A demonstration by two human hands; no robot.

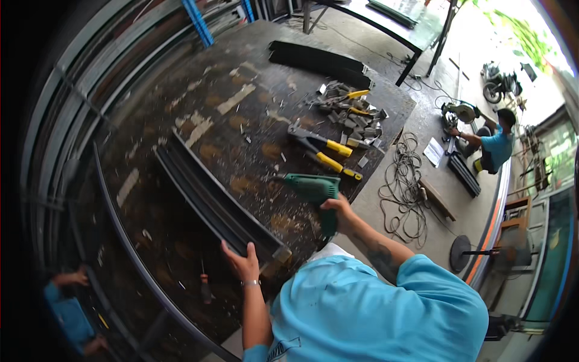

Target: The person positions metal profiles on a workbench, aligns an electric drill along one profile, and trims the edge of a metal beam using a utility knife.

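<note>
My right hand point(339, 211) is wrapped round the grip of a green power drill point(312, 187), whose bit points left above the dark workbench point(199, 235). Long, dark grey metal profiles point(217, 202) with channels along them lie aslant on the bench, left of the drill. At their near end, my left hand point(242, 263) holds the edge with thumb and fingers; part of its grip is hidden. A large cutter with yellow handles point(322, 151) rests beyond the drill. A screwdriver point(205, 289) lies left of my left hand.
Cut metal pieces point(359, 123) are heaped at the bench's right corner. Behind them lies another dark profile point(319, 62). Coiled cable point(403, 187) covers some floor at right. A person in blue point(496, 145) crouches by a cut-off saw point(461, 113). Another person point(69, 314) is at lower left.
</note>
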